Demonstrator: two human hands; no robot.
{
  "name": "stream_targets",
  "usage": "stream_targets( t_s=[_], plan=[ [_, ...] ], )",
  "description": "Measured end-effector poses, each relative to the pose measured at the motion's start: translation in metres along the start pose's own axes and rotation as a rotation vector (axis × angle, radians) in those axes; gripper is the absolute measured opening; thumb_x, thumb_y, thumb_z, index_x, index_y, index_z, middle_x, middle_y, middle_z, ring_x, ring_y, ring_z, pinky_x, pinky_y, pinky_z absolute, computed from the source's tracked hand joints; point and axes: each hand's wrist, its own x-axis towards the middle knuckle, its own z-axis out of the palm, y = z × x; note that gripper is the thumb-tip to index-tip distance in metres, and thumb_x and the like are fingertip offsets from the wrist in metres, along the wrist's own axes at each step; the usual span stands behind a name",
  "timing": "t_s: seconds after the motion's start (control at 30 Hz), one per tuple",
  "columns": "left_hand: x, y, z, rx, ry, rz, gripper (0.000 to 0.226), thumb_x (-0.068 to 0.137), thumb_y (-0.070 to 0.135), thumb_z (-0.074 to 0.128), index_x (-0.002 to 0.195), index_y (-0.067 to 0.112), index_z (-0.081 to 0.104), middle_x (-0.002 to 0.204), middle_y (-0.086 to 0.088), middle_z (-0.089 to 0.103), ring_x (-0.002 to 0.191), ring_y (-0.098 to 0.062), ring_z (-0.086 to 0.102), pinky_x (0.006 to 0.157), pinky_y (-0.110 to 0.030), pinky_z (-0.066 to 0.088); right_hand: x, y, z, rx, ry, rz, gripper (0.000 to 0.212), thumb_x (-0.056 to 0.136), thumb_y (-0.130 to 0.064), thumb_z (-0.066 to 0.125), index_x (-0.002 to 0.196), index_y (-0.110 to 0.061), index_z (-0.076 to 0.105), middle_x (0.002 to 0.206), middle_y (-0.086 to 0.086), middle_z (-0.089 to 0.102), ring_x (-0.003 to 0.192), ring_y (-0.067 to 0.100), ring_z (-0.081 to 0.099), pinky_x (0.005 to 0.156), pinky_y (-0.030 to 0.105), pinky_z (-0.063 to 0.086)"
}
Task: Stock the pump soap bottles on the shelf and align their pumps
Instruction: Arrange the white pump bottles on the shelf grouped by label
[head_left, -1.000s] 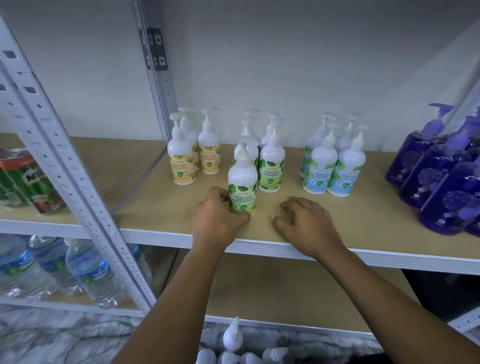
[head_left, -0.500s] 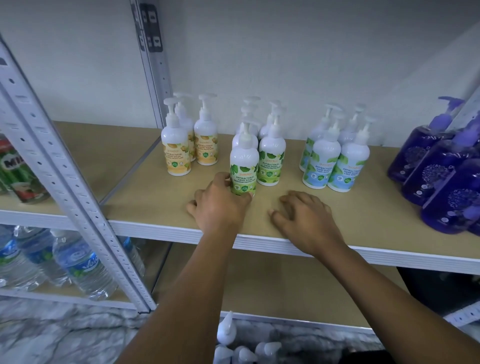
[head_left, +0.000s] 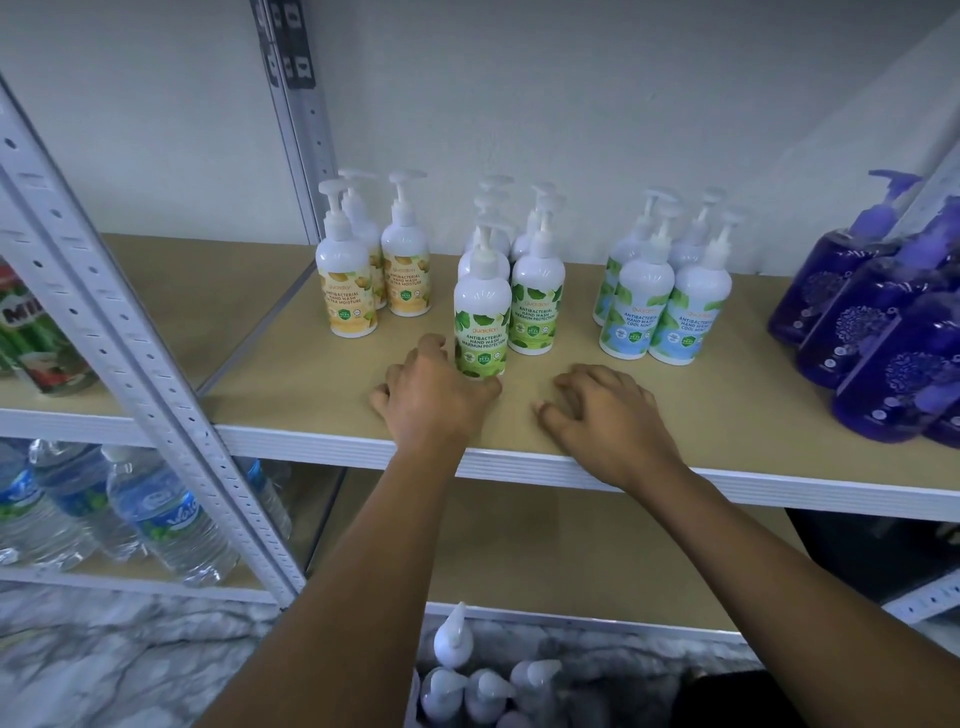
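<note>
Head view, looking down along both forearms. Grips the foot of the green-label bottle (head_left: 481, 317) with the left hand (head_left: 436, 402), curling the fingers (head_left: 430, 347) round its left side and laying the thumb against its lower front. Holds it upright on the shelf (head_left: 571, 466), pump on top, spout direction not clear. Rests the right hand (head_left: 610, 415) on the board just right of the left thumb, apart from it, fingers loosely bent with the tips down and nothing in them. Just past the left fingertips and a little right: second green-label bottle (head_left: 537, 301), close beside the held one, contact not clear, more of the same kind behind. Beyond and left of the left fingers: yellow-label bottles (head_left: 347, 291), standing apart from the green group. Beyond the right fingers: blue-label bottles (head_left: 636, 312) in a cluster. Far right of the right fingers: purple bottles (head_left: 893, 374), leaning. Far left of the left fingers, past the steel upright (head_left: 130, 332): green tin (head_left: 36, 338), and under it water bottles (head_left: 166, 525). Below both wrists, at floor level: more white pump bottles (head_left: 453, 639).
</note>
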Motion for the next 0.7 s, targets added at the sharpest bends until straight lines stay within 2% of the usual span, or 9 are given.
stream_targets(
  t_s=[0.23, 0.37, 0.43, 0.5, 0.6, 0.7],
  plan=[
    [-0.034, -0.007, -0.019, 0.069, -0.044, 0.105, 0.078, 0.08, 0.051, 0.072, 0.144, 0.016, 0.044, 0.14, -0.004, 0.054, 0.13, -0.031, 0.046, 0.107, -0.043, 0.032, -0.038, -0.001, -0.018, 0.2, -0.009, -0.023, 0.033, 0.091, -0.043, 0.062, 0.117, -0.023, 0.068, 0.119, -0.003, 0.063, 0.114, 0.018, 0.054, 0.099, 0.034, 0.042],
    [-0.061, -0.007, -0.033, 0.022, -0.106, 0.148, 0.072, 0.083, 0.049, 0.07, 0.142, 0.015, 0.048, 0.139, -0.008, 0.054, 0.129, -0.031, 0.048, 0.108, -0.045, 0.04, -0.088, 0.007, -0.042, 0.349, 0.011, -0.023, 0.023, 0.092, -0.032, 0.065, 0.11, -0.021, 0.073, 0.107, -0.006, 0.069, 0.101, 0.009, 0.06, 0.09, 0.023, 0.046],
    [-0.077, -0.005, -0.037, -0.031, -0.161, 0.158, 0.066, 0.085, 0.048, 0.069, 0.14, 0.015, 0.051, 0.138, -0.007, 0.055, 0.126, -0.027, 0.052, 0.106, -0.044, 0.044, -0.116, 0.015, -0.051, 0.397, 0.056, 0.037, 0.017, 0.092, -0.03, 0.066, 0.105, -0.021, 0.074, 0.101, -0.01, 0.071, 0.095, 0.005, 0.062, 0.084, 0.014, 0.044],
    [-0.094, -0.003, -0.038, -0.091, -0.219, 0.176, 0.059, 0.087, 0.046, 0.069, 0.136, 0.015, 0.054, 0.135, -0.004, 0.057, 0.122, -0.022, 0.055, 0.101, -0.037, 0.045, -0.144, 0.026, -0.051, 0.459, 0.09, 0.133, 0.013, 0.091, -0.028, 0.068, 0.101, -0.022, 0.075, 0.094, -0.013, 0.072, 0.089, 0.005, 0.064, 0.084, 0.015, 0.046],
    [-0.125, -0.006, -0.033, -0.131, -0.305, 0.224, 0.051, 0.089, 0.044, 0.07, 0.129, 0.015, 0.059, 0.125, -0.001, 0.062, 0.114, -0.018, 0.059, 0.087, -0.028, 0.044, -0.184, 0.038, -0.041, 0.518, 0.029, 0.224, 0.007, 0.091, -0.03, 0.068, 0.096, -0.028, 0.073, 0.087, -0.017, 0.07, 0.083, 0.002, 0.064, 0.082, 0.021, 0.048],
    [-0.16, -0.025, -0.024, -0.144, -0.381, 0.178, 0.045, 0.087, 0.043, 0.073, 0.123, 0.017, 0.061, 0.115, 0.003, 0.066, 0.108, -0.014, 0.062, 0.088, -0.025, 0.044, -0.215, 0.043, -0.02, 0.569, -0.038, 0.279, 0.003, 0.091, -0.028, 0.069, 0.09, -0.03, 0.07, 0.082, -0.018, 0.067, 0.076, -0.004, 0.06, 0.074, 0.015, 0.045]
  ],
)
